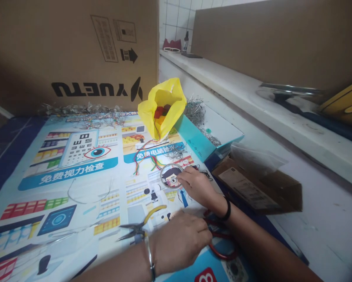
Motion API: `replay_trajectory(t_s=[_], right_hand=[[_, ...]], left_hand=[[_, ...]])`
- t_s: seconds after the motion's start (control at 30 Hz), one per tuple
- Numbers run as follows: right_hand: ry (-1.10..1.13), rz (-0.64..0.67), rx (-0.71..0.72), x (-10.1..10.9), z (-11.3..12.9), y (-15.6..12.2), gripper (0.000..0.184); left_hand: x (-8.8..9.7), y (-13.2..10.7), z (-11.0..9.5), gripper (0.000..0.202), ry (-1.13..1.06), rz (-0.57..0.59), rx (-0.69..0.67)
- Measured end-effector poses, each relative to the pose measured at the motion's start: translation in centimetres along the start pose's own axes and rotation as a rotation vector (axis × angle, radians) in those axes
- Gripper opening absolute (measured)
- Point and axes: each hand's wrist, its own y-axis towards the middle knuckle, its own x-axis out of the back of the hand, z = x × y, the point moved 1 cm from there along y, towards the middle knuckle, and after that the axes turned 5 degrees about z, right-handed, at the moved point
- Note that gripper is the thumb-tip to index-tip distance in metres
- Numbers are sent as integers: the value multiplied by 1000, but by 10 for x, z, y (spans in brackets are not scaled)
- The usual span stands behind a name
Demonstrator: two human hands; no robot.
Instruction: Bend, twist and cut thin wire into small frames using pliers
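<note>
My right hand [199,185], with a black band at the wrist, has its fingertips closed on the right edge of a small round clear disc with a pale rim [170,176]. The printed sheet shows through it. Nearer to me, my left hand [180,239] is closed with its fingers curled under; what they hold is hidden. Yellow-handled pliers [134,230] lie with jaws apart just beyond that wrist, partly covered by it. Red scissor-like handles [222,256] rest beside the left knuckles, between the two arms. Coloured cords [156,162] lie beyond the disc.
A yellow bag [164,105] with red and orange pieces stands at the back. Behind my right hand are a teal box [201,141] and an opened brown carton [258,188]. Silver wire tangles [90,113] line the rear edge. Thin wire [89,201] curves over the printed sheet.
</note>
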Motion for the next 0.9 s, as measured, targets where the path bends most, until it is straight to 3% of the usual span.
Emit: replay_trajectory(t_s=[0.2, 0.9], right_hand=[[-193, 36, 19, 2, 6, -1, 25], [-198, 35, 17, 1, 6, -1, 27]], left_hand=[[0, 0, 0, 15, 10, 6, -4], [1, 0, 0, 18, -1, -16, -5]])
